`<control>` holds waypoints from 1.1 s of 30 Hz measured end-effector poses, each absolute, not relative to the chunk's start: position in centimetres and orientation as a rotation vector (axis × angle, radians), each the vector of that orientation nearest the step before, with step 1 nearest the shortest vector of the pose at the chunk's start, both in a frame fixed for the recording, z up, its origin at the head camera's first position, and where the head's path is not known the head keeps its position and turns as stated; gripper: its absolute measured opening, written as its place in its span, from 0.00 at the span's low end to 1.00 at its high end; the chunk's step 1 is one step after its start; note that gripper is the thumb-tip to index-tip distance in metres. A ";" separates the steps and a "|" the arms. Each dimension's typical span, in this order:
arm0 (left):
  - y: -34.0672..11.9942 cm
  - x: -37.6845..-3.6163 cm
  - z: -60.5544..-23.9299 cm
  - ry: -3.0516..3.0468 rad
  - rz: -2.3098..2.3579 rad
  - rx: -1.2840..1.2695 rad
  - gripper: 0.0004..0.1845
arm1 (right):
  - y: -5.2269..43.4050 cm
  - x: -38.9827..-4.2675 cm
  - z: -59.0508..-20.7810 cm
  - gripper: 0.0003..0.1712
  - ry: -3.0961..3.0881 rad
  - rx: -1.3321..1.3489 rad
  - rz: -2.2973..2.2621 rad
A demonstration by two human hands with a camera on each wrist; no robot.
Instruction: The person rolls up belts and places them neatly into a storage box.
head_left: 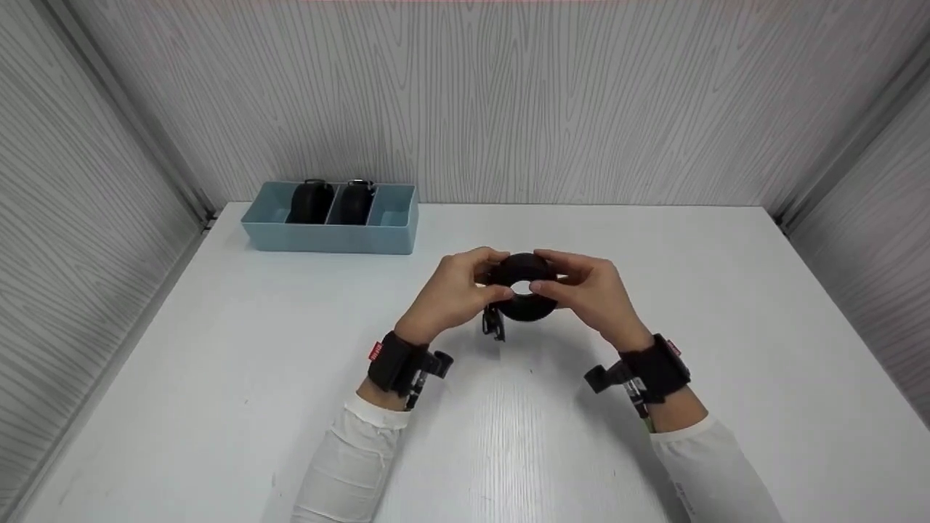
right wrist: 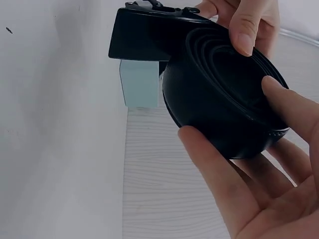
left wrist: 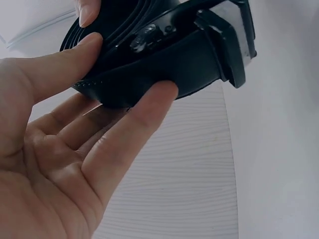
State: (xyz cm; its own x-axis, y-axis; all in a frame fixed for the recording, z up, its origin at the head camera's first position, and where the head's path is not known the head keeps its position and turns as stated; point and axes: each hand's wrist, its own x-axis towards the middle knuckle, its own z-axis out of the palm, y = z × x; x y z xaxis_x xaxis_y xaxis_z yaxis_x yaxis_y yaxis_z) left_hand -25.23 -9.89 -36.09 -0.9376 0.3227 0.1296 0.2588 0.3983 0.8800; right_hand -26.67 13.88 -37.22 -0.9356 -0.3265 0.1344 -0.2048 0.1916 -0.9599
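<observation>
Black rolled leather belt (head_left: pixel 524 296) hangs above the white table (head_left: pixel 218 378), pinched equally between left hand (head_left: pixel 454 294) and right hand (head_left: pixel 592 294); its buckle apparently dangles toward the left.

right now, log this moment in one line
left hand: grips rolled black belt | right hand: grips same belt | belt: above white table | blue tray: two rolled belts inside
</observation>
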 end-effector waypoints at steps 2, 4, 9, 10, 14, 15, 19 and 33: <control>-9.8 -25.2 -36.0 2.603 1.586 0.567 0.25 | 13.9 -26.6 -36.9 0.29 2.430 -0.579 -1.818; -9.8 -25.1 -35.9 2.636 1.582 0.585 0.25 | 14.0 -26.5 -36.6 0.27 2.529 -0.653 -1.782; -9.6 -24.7 -35.5 2.681 1.585 0.606 0.24 | 14.1 -26.1 -35.5 0.26 2.756 -0.890 -1.650; -9.6 -24.7 -35.5 2.681 1.589 0.613 0.24 | 14.2 -25.9 -35.2 0.26 2.780 -0.926 -1.626; -9.5 -24.6 -35.4 2.675 1.592 0.643 0.24 | 14.5 -25.4 -34.4 0.26 2.833 -1.002 -1.566; -9.5 -24.6 -35.4 2.673 1.596 0.651 0.23 | 14.5 -25.3 -34.3 0.26 2.839 -1.006 -1.563; -9.4 -24.7 -35.5 2.643 1.651 0.668 0.21 | 14.5 -25.3 -34.2 0.25 2.821 -0.939 -1.613; -9.5 -24.9 -36.1 2.419 1.906 0.574 0.28 | 13.7 -26.0 -36.3 0.30 2.221 -0.399 -2.159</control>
